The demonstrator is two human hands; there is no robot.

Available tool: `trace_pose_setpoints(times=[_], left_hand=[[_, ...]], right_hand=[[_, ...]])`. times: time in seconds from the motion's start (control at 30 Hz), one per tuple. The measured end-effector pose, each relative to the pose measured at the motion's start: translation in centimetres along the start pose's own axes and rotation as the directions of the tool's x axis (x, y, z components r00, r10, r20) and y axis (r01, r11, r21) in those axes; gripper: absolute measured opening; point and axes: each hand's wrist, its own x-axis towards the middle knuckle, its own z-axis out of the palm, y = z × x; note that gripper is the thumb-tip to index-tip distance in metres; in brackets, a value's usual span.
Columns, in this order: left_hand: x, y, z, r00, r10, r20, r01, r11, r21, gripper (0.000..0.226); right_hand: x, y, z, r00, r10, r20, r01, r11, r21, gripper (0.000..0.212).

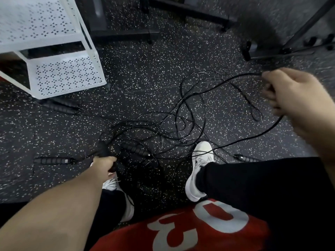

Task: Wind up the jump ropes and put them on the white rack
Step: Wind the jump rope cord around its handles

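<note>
Jump ropes [174, 124] lie tangled on the speckled gym floor [145, 75] between a person's white shoes [199, 171]. The left hand [104, 164] curls its fingers round a black handle [104, 151] low beside the tangle; the right hand [288, 91], raised, pinches a black cord [217, 82]. The white rack [54, 69] stands at upper left, two handles [61, 106] beside its base.

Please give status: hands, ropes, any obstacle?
Left hand grips a handle, right hand holds black cord. Jump ropes tangled on floor, white rack bare. Cord crosses right shoe.
</note>
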Motion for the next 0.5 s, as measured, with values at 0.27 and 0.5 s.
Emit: trace_pose_setpoints(times=[0.27,0.5], left_hand=[[1.5,0.8,0.9,0.995,-0.035,-0.091,0.060,0.955,0.290,0.055],[-6.6,5.2,5.4,0.825,0.551,0.128,-0.544,0.711,0.445,0.048]], right_hand=[[0.4,-0.8,1.4,0.999,-0.044,0.019,0.042,0.994,0.105,0.035],[-0.6,-1.5,1.6,0.985,-0.144,0.098,0.108,0.946,0.304,0.031]])
